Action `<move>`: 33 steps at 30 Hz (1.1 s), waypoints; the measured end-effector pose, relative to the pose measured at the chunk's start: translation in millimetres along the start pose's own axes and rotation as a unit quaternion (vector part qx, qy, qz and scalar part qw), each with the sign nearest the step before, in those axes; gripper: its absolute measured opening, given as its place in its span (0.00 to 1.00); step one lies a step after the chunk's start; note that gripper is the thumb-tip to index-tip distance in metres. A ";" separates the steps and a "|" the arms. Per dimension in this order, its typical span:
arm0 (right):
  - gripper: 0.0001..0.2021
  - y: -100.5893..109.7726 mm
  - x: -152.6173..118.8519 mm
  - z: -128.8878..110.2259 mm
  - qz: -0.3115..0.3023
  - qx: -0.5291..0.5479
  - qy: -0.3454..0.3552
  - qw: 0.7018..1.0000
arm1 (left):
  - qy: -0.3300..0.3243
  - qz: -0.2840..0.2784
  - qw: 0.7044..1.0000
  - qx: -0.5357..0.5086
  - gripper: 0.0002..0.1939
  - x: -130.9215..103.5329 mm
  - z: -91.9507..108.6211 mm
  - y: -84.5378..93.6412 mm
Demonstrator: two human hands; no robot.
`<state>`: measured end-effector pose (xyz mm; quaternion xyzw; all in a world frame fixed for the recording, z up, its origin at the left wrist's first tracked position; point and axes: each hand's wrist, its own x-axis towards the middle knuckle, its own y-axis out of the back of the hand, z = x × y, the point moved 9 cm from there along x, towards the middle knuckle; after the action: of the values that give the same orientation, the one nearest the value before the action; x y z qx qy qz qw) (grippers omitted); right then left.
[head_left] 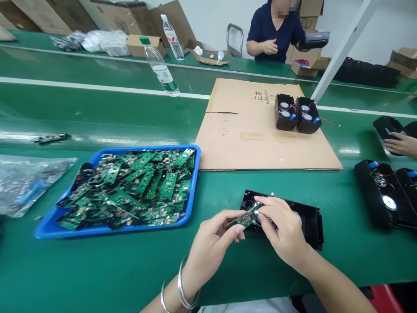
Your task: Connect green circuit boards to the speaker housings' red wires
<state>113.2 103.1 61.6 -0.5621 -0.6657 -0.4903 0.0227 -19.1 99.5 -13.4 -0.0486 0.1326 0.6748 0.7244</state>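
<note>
Between thumb and fingers, my left hand (pixel 216 245) grips one end of a green circuit board (pixel 244 220). My right hand (pixel 284 228) pinches at the board's other end, where a small white piece shows by the fingertips; whether it is a connector I cannot tell. Just beneath both hands lies a black speaker housing (pixel 312 228), open side up, its middle covered by my right hand. To the left, a blue tray (pixel 194 191) holds a heap of similar green boards (pixel 143 180).
Two black speaker boxes (pixel 298 114) stand on a cardboard sheet (pixel 234 150). More black housings (pixel 374 191) and another person's hand (pixel 404 144) are at right. A plastic bag (pixel 29 182) lies left. Bottles (pixel 163 74) stand farther back; a person (pixel 275 32) works across the tables.
</note>
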 end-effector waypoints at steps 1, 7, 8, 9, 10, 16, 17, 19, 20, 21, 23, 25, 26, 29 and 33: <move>0.08 -0.1 -1.1 0.5 0.008 -0.005 -0.002 1.000 | 0.003 0.005 1.000 -0.017 0.16 0.3 -1.6 0.4; 0.07 -5.3 -5.4 -2.3 -0.007 -0.026 0.003 1.000 | -0.039 0.058 0.997 -0.045 0.16 7.1 -2.0 6.6; 0.07 -6.5 -4.9 -3.6 -0.020 -0.032 0.008 0.999 | -0.051 0.058 0.996 -0.053 0.14 8.6 -0.2 7.7; 0.08 -7.0 -4.1 -4.9 -0.031 -0.042 0.013 0.999 | -0.057 0.052 0.995 -0.065 0.13 10.1 0.9 8.0; 0.09 -6.5 -3.1 -6.1 -0.036 -0.055 0.016 0.998 | -0.056 0.044 0.995 -0.075 0.12 11.5 1.3 7.9; 0.08 -5.8 0.3 -25.8 -0.027 -0.129 0.087 0.987 | -0.004 0.032 0.999 -0.017 0.10 11.6 1.8 4.5; 0.08 -7.9 -0.2 -28.1 -0.029 -0.133 0.096 0.986 | 0.002 0.027 1.000 -0.010 0.11 10.4 2.6 2.7; 0.09 -11.7 -1.1 -29.4 -0.032 -0.133 0.100 0.985 | 0.012 0.001 1.000 -0.010 0.15 7.4 4.2 -2.5; 0.09 -12.8 -1.5 -29.3 -0.031 -0.131 0.100 0.986 | 0.013 -0.022 1.000 -0.016 0.18 5.6 5.0 -5.8; 0.09 -13.4 -1.9 -28.9 -0.030 -0.129 0.100 0.986 | 0.011 -0.045 0.999 -0.025 0.22 3.6 6.4 -8.8; 0.08 -13.4 -2.4 -28.1 -0.028 -0.125 0.100 0.987 | -0.003 -0.090 0.995 -0.041 0.27 0.1 9.4 -13.2; 0.08 -10.9 -2.6 -26.6 -0.018 -0.120 0.094 0.988 | -0.011 -0.112 0.992 -0.054 0.27 -1.5 10.6 -13.7; 0.08 -9.4 -2.8 -25.6 -0.012 -0.118 0.089 0.989 | -0.011 -0.115 0.992 -0.060 0.27 -1.4 10.3 -13.1; 0.08 -7.9 -4.1 -23.4 -0.010 -0.120 0.088 0.989 | 0.004 -0.123 0.989 -0.084 0.24 0.3 8.1 -13.8; 0.08 -11.5 -5.8 -23.8 -0.036 -0.125 0.113 0.985 | 0.027 -0.134 0.983 -0.122 0.20 1.9 5.0 -17.1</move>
<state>94.0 84.1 63.4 -0.4768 -0.6122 -0.6307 0.0095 -1.4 101.2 -10.9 -0.1724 0.0608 0.5808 0.7932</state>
